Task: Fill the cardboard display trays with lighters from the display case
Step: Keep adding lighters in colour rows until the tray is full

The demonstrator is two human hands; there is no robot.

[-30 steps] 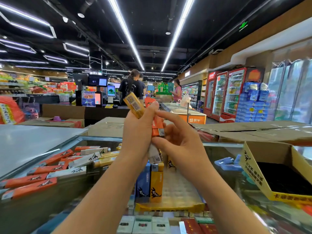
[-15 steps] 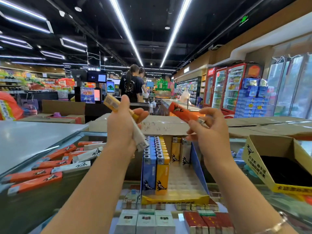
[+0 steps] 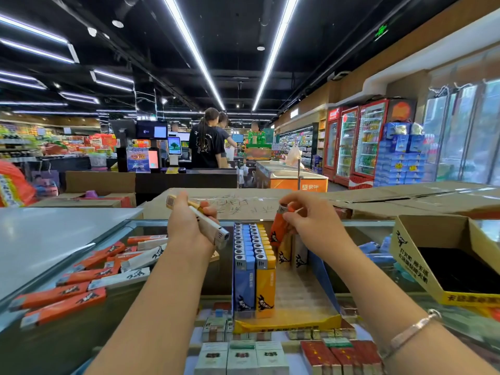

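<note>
My left hand (image 3: 189,228) gripped a white lighter (image 3: 209,228) and a yellow one (image 3: 184,203) together, above the glass display case (image 3: 81,334). My right hand (image 3: 311,223) pinched an orange lighter (image 3: 277,231) by its top, its lower end over the far right of the yellow cardboard tray (image 3: 286,323), where blue and yellow lighters (image 3: 254,266) stood in rows on the left. Loose orange and white lighters (image 3: 89,277) lay on the glass at far left.

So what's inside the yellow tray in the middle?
The yellow tray holds upright rows of blue lighters and yellow lighters on its left side. Its right side is mostly bare. The right hand covers part of the back.
</note>
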